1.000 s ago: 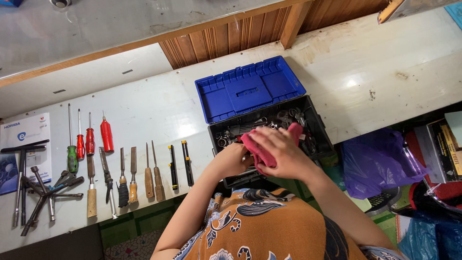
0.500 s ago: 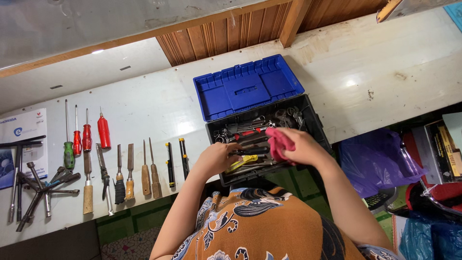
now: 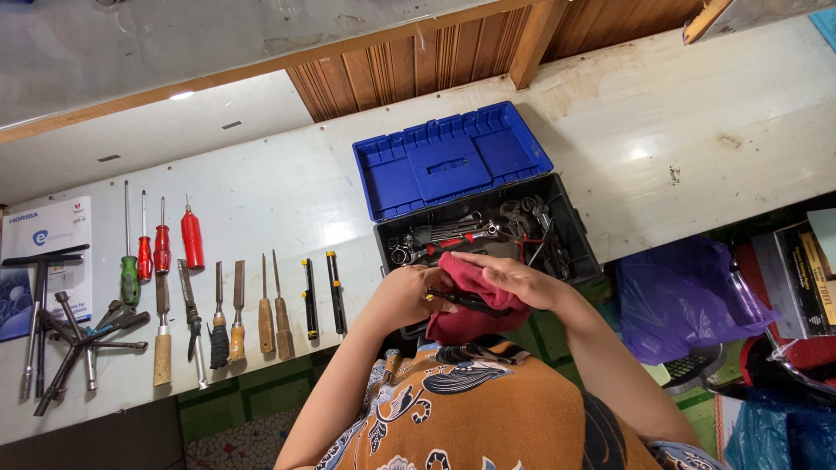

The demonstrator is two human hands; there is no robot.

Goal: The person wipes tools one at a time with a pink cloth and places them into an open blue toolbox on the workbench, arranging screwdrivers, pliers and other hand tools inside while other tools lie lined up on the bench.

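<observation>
My left hand (image 3: 405, 294) grips a black-and-yellow tool (image 3: 461, 300) by its handle end, in front of the open toolbox (image 3: 575, 231). My right hand (image 3: 514, 280) presses a dark pink rag (image 3: 466, 318) around that tool's shaft. The toolbox has a black body full of wrenches, pliers and a red-handled tool (image 3: 453, 244), and a blue lid (image 3: 448, 161) lying open behind it. Both hands are over the box's near edge.
Screwdrivers (image 3: 161, 248), chisels and files (image 3: 239, 313), and two black-and-yellow tools (image 3: 324, 296) lie in a row on the white bench. Cross wrenches (image 3: 74, 344) and a booklet (image 3: 43, 235) sit far left. A purple bag (image 3: 679, 296) and boxes lie right.
My left hand has lifted a black-and-yellow tool out of the toolbox. My right hand has brought the pink rag back over it, wrapping the shaft.
</observation>
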